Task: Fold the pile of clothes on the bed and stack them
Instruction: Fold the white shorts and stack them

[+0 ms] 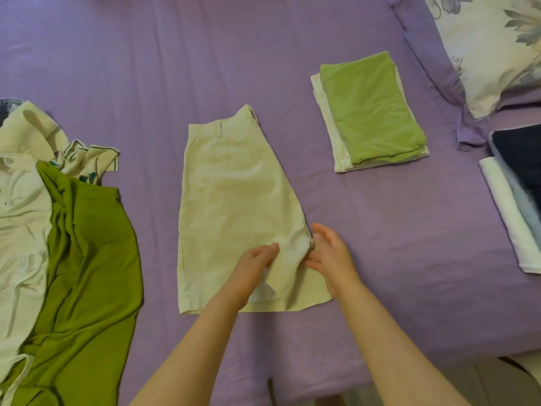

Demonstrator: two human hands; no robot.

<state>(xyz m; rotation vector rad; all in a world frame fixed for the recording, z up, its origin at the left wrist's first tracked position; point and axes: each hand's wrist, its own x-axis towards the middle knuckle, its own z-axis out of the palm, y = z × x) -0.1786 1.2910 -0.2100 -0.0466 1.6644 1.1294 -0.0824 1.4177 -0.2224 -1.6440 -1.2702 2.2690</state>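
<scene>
Cream shorts (pixel 234 189) lie folded lengthwise in the middle of the purple bed (pixel 146 60), waistband away from me. My left hand (pixel 251 273) rests on the lower right part of the shorts, fingers curled over a raised fold of cloth. Beside it, my right hand (pixel 330 256) touches the shorts' right edge at the crotch point, fingers mostly straight. At the left lies the unfolded pile: an olive-green garment (pixel 93 276), white clothes (pixel 20 218) and a cream patterned piece (pixel 87 159). A folded stack (pixel 371 112), light green on white, sits at the upper right.
A floral pillow (pixel 491 51) lies at the top right corner. Below it a second folded stack (pixel 515 194) of dark blue, pale blue and white cloth sits at the bed's right edge. The bed's near edge runs along the bottom right.
</scene>
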